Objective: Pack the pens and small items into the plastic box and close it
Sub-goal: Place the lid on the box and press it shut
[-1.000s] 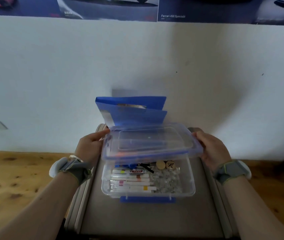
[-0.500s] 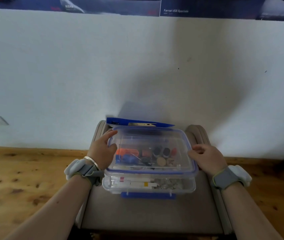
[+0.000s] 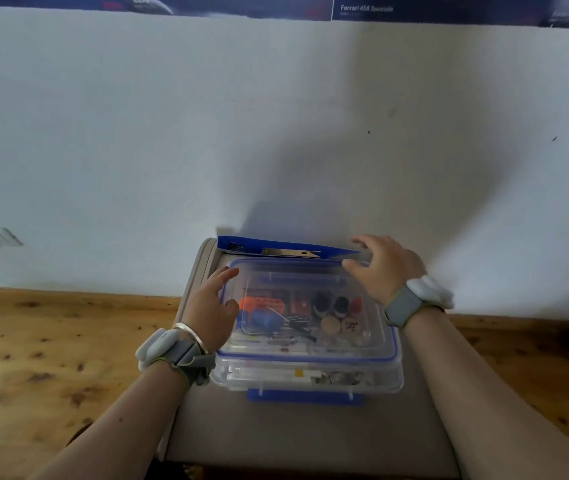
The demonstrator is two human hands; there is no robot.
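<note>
On grey padded stool (image 3: 303, 441) is set clear plastic box (image 3: 307, 377), blue-rimmed lid (image 3: 310, 273) laid on; blue front latch (image 3: 305, 398), axis left-right, is found nearer straight-fingered left hand (image 3: 211, 308) on lid edge than spread-fingered right hand (image 3: 389, 269) at far corner.

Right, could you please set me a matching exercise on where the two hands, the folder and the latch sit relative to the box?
Things:
1. left hand
2. right hand
3. folder
4. latch

Places:
A. behind the box
B. on the box's near side
C. at the lid's left edge
D. at the lid's far right corner

Pairs: 1-C, 2-D, 3-A, 4-B.
</note>
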